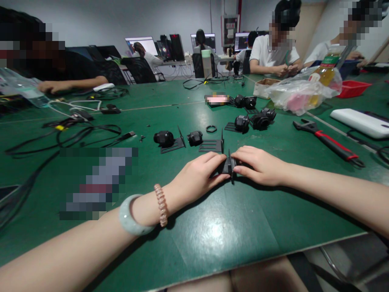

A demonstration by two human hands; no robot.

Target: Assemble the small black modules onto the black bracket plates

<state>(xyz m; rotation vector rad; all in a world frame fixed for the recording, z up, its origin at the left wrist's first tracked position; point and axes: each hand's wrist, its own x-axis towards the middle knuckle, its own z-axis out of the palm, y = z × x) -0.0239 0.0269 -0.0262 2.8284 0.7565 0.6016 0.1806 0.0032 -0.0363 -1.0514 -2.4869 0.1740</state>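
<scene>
Between my two hands, low over the green table, is a black bracket part (230, 166) with a thin upright plate. My left hand (203, 172) pinches its left side between thumb and fingers. On the plate's right side, my right hand (258, 164) has its fingers closed round a dark piece that they mostly hide. Just beyond my left hand lies a slotted black bracket (210, 146). Beside it sit a small black camera-like part (194, 138) and another one (164, 138) with its own bracket. A black ring (211, 129) lies behind them.
An adjustable wrench (334, 148) with red and black handle lies right, near a white device (360, 121). More black parts (242, 123) sit farther back. Cables (75, 134) spread at left. A plastic bag (299, 95), bottle (330, 69) and red tray (354, 88) stand back right. Other people sit around.
</scene>
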